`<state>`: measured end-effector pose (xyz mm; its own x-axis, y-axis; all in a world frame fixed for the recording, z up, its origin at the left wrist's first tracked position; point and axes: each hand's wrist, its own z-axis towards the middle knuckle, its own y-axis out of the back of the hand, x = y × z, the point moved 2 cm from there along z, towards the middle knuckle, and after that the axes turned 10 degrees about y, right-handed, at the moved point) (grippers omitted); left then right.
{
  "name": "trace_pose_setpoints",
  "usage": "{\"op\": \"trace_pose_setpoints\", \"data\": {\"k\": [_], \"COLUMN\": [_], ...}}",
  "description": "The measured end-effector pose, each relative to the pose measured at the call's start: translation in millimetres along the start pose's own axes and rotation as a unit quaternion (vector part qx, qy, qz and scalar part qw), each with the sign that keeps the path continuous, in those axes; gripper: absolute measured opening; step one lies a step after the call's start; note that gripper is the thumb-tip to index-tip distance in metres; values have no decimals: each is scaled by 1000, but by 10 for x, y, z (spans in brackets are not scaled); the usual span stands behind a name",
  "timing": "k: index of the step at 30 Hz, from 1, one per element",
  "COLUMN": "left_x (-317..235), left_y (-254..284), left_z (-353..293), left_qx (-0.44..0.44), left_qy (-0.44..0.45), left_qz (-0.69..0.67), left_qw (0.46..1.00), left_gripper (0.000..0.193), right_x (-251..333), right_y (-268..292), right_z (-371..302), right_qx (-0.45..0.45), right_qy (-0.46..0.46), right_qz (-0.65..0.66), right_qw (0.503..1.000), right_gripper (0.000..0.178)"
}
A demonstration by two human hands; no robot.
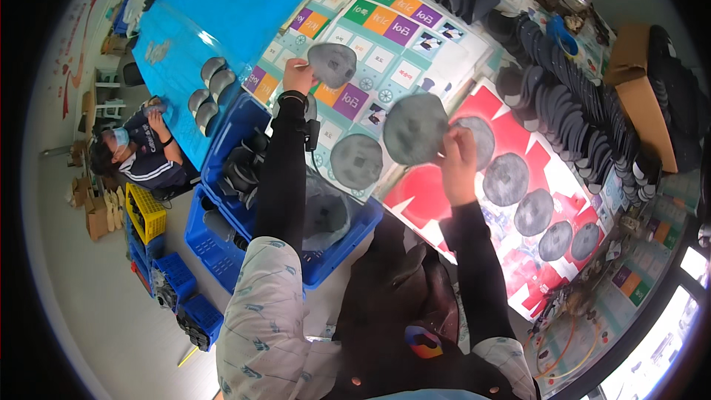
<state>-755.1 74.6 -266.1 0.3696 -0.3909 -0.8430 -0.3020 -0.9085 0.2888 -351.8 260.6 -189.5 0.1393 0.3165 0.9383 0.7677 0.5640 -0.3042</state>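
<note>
Over the printed sheets on the left side of the table, my left hand (298, 76) pinches the edge of a grey rounded flat piece (332, 64) that has a dark spot. My right hand (461, 163) grips the right edge of a larger grey round piece (415, 127), raised near the middle. Below it, another grey disc (356, 161) with a small square mark lies on the sheets. Behind my right fingers, a further grey disc (478, 141) rests on the red and white sheet (415, 196), partly hidden. Several similar discs (506, 179) run in a row toward the lower right.
Long rows of stacked dark curved pads (555, 67) line the far and right sides, near a cardboard box (643, 104). Blue crates (315, 270) with dark parts stand at my left. A masked person (152, 152) sits beside the blue table cover (229, 0).
</note>
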Motion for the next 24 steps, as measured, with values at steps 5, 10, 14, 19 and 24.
{"op": "trace_pose_setpoints", "data": {"k": [5,10,14,19,24], "left_x": [379,359,399,530,481], "left_y": [282,342,327,447,80], "left_z": [354,192,165,211,-470], "left_qx": [-159,-177,-183,-168,-146], "left_qy": [-104,-247,-273,-133,-211], "left_qz": [211,291,317,296,193], "left_qw": [959,907,890,931,947], "left_gripper": [17,8,18,33,41], "right_x": [-811,-1041,-969,-857,-524], "right_y": [-555,-582,-557,-543,164], "right_z": [451,401,388,345,86], "right_qx": [-94,-88,-23,53,-26], "right_qy": [-28,126,209,236,202], "right_qz": [-115,-418,-557,-594,-557], "right_qw": [989,895,803,767,805], "right_gripper": [16,20,24,25,28]}}
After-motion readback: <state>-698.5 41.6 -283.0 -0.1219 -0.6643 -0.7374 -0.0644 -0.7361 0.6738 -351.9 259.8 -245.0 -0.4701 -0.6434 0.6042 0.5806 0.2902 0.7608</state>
